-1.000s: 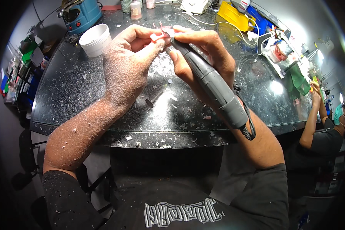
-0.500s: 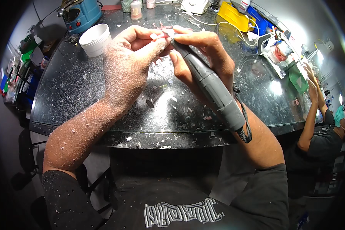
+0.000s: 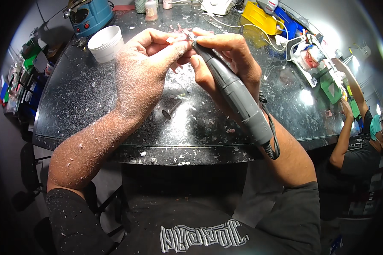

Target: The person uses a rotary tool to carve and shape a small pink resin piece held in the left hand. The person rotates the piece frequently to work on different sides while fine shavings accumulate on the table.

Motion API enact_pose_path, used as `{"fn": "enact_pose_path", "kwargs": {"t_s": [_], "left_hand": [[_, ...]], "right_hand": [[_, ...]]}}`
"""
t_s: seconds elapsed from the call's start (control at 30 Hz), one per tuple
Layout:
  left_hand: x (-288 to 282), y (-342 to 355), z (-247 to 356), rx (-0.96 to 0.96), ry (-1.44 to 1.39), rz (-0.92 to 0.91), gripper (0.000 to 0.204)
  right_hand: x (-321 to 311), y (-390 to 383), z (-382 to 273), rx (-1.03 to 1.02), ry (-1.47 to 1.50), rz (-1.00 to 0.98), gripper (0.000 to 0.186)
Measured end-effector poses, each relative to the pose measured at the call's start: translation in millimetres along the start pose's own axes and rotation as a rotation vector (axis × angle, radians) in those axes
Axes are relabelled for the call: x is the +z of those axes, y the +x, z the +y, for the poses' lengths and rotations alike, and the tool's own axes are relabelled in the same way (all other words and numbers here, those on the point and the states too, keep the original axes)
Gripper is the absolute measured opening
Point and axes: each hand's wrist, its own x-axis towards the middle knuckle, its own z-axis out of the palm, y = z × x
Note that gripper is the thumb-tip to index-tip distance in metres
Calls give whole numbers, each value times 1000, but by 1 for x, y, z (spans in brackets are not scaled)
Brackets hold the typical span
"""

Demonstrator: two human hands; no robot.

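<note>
My left hand (image 3: 141,70), coated in pale dust, pinches a small pink piece (image 3: 181,38) that looks like part of a denture. Fingers cover most of it, so its full shape is hidden. My right hand (image 3: 242,59) grips a dark grey rotary handpiece (image 3: 236,93) like a pen, thumb below and fingers above. The tool's tip meets or nearly meets the pink piece between my fingertips; actual contact is too small to tell. From the handpiece's rear a coiled black cord (image 3: 275,146) loops beside my right forearm.
Dust and scraps litter the black tabletop (image 3: 93,97). A white tub (image 3: 106,44) and a blue machine (image 3: 88,19) stand at the far left. At the far right are a yellow bin (image 3: 259,19) and a white-framed device (image 3: 300,59). A co-worker's arm (image 3: 344,131) reaches in from the right.
The handpiece and my right hand have shifted very slightly; both grips stay the same. The co-worker's hands at the right have moved apart.
</note>
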Motion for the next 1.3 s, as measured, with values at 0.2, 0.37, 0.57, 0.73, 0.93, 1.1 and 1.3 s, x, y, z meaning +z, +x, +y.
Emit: {"fn": "enact_pose_path", "kwargs": {"t_s": [0.2,0.37,0.57,0.73,0.93,1.1,1.3], "left_hand": [[-2,0,-2,17,-6,-5,17],[-1,0,-2,7,-2,10,18],[-1,0,-2,3,-19,12,17],[0,1,-1,3,-13,-1,18],[1,1,-2,30,3,6,16],[0,1,-2,74,56,-16,15],[2,0,1,70,94,0,14]], "right_hand": [[0,0,3,-36,-8,-12,33],[6,-1,8,-6,8,103,35],[6,0,8,-30,-9,87,36],[4,-1,4,0,-10,54,35],[1,-1,1,33,-20,-7,34],[1,1,-2,16,-1,-7,34],[-1,1,3,-22,-15,-2,34]]}}
